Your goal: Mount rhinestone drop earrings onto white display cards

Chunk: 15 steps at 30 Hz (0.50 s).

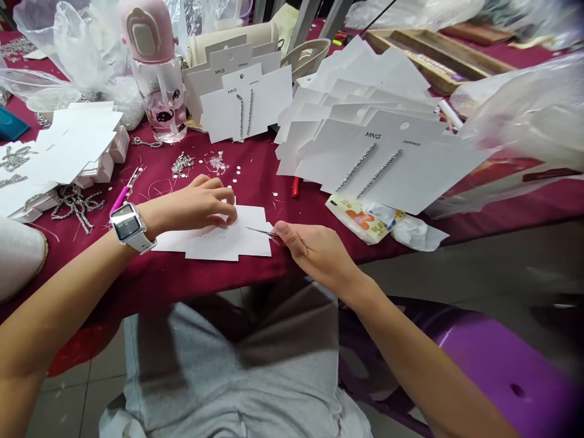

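Nearest the camera lies the grey shirt (219,365), then the left hand (194,210), fingers (223,207) curled onto a bare white card (219,246) on the counter (137,274), grip unclear, while the right hand (314,252) pinches tweezers (260,231), finished earring cards (365,152) stacked beyond.

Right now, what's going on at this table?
A seated person is working over a white earring card lying flat on a dark red tablecloth. Their left hand rests curled on the card, and their right hand pinches a thin pointed metal tool at the card's edge. Just beyond, a fanned pile of MNG earring cards shows rhinestone strip earrings, with loose rhinestone chain lying nearby.
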{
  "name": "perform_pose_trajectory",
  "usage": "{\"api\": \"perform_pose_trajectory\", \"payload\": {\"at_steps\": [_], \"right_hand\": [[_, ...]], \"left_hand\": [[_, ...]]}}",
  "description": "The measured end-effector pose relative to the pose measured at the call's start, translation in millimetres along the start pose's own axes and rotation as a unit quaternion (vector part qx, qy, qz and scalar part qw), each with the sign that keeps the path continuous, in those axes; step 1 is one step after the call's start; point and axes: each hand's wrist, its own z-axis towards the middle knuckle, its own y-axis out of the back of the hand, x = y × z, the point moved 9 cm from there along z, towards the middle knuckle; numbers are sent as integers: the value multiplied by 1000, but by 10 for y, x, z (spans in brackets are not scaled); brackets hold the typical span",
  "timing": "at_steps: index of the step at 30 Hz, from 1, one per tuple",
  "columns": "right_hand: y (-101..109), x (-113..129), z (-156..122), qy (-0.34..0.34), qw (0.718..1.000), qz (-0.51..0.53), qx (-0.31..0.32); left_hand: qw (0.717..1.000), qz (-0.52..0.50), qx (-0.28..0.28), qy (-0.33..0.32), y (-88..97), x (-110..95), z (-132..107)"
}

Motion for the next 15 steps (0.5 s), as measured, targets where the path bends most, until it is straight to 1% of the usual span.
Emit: {"api": "perform_pose_trajectory", "payload": {"at_steps": [4,7,10,13,15], "right_hand": [[-93,55,85,-11,992,-122,4],[-99,137,147,-12,981,-192,-14],[-78,216,184,-9,978,-206,-38],[-80,253,197,-6,978,-205,-48],[-84,273,197,3,979,-199,-55]], "left_hand": [[1000,-13,-9,4,-48,-1,13],[1000,-13,-17,5,-107,13,1],[999,3,-37,-4,-146,2,-19],[998,19,-63,-13,-169,-19,-37],[997,23,-71,-16,-190,-28,-43]]}}
